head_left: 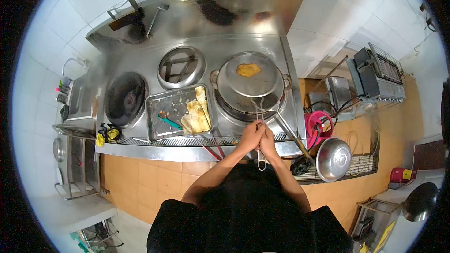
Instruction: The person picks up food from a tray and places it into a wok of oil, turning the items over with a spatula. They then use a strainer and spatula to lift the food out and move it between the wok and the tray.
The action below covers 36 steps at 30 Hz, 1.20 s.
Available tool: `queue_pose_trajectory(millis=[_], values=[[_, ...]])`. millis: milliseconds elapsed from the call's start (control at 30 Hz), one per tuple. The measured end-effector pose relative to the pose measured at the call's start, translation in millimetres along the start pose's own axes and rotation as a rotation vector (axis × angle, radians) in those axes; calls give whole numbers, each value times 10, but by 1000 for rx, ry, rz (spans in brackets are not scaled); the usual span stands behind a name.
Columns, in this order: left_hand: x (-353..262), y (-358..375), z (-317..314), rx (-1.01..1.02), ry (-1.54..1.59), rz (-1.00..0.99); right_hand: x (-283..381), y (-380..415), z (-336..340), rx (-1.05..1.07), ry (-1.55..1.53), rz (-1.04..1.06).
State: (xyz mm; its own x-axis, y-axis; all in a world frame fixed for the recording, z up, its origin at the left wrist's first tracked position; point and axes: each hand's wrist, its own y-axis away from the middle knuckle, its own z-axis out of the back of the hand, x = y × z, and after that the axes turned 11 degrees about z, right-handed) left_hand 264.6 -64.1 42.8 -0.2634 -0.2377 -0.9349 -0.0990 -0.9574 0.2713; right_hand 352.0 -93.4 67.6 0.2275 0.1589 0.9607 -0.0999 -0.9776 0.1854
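Observation:
Both of my hands are wrapped round the long metal handle of a skimmer [239, 84]. My left hand [251, 137] and my right hand [267, 141] are closed together, and the handle's looped end sticks out below them. One browned, flat fried piece [248, 69] lies on the skimmer's round disc. The disc is over a two-handled wok [287, 82] on the right burner and hides much of its inside. Left of my hands, a metal tray [154, 104] holds pale yellow folded sheets [198, 116] and a teal-handled tool [169, 121].
A long-handled utensil [294, 138] slants off the stove's right front. Red-handled tongs [213, 149] lie at the front edge. A dark wok [125, 99] and a metal ring [181, 67] sit to the left. Right are a metal bowl [333, 159] and a pink basin [318, 126].

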Motion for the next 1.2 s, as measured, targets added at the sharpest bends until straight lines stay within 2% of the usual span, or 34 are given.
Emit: queue_pose_trajectory(millis=[67,133,267,333,367,433,567,633,767,833,933,1033,1067,1200], values=[[-121,61,58,44,7,23,-79,0,-30,-17,1,18],[-186,88,146,115,97,215,-122,-26,-67,-41,-10,42],[-55,29,102,109,101,132,-76,-6,-66,5,17,6],[1,3,60,2,38,-109,-29,19,-117,-65,5,51],[41,-15,76,-1,38,-109,-28,7,-136,-62,5,52],[25,-27,149,85,116,148,-53,-20,-158,18,38,69],[-17,-35,102,24,50,46,-111,-57,-97,22,40,33],[-21,-40,86,36,7,-11,-146,-53,-136,-95,0,121],[-10,-32,191,75,86,67,-60,-50,-185,29,36,47],[-228,62,262,123,58,191,-52,-22,-177,-6,13,60],[-150,8,186,114,7,80,-39,1,-184,-44,-11,63],[-40,-5,213,99,119,56,-72,-39,-160,-19,-1,41],[-13,-19,202,104,114,54,-95,-44,-132,23,34,12],[-71,0,154,113,50,92,-43,5,-106,-24,-34,36]])
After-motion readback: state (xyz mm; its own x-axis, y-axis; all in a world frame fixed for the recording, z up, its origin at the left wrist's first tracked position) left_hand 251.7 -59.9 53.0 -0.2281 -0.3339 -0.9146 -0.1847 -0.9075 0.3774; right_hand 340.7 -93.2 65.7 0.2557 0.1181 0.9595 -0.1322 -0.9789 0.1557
